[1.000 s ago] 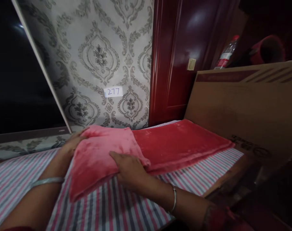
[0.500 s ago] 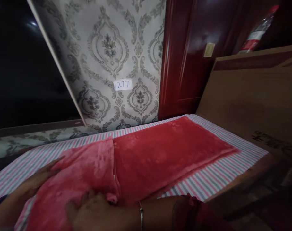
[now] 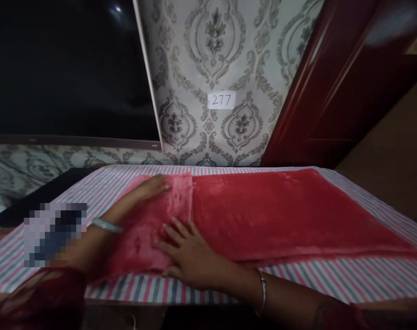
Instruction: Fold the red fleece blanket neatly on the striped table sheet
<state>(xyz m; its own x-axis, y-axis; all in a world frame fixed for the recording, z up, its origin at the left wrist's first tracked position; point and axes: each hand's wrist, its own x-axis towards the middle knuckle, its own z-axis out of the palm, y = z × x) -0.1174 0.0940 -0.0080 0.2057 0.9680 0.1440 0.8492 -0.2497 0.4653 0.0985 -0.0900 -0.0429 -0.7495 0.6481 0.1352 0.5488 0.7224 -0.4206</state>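
Note:
A red plush blanket [image 3: 256,211] is spread on a striped cloth, with its left end folded over in a lighter pinkish-red flap [image 3: 143,238]. My left hand [image 3: 151,187] rests palm down on the upper part of this flap, fingers stretched out, slightly blurred. Lower on the flap, close to its right edge, my right hand [image 3: 191,254] presses flat with its fingers spread. Neither hand grips the fabric. The flap's edge forms a straight line across the blanket.
The pink, grey and white striped cloth [image 3: 298,279] covers the table. Behind it are patterned wallpaper with a "277" label [image 3: 221,100], a dark screen [image 3: 67,73] and a dark red wooden panel [image 3: 318,96]. A cardboard box [image 3: 394,160] stands at the right.
The view has swung left. My left hand has moved from the flap's left side onto its upper part. My right hand has gone from bent fingers to lying spread near the flap's edge.

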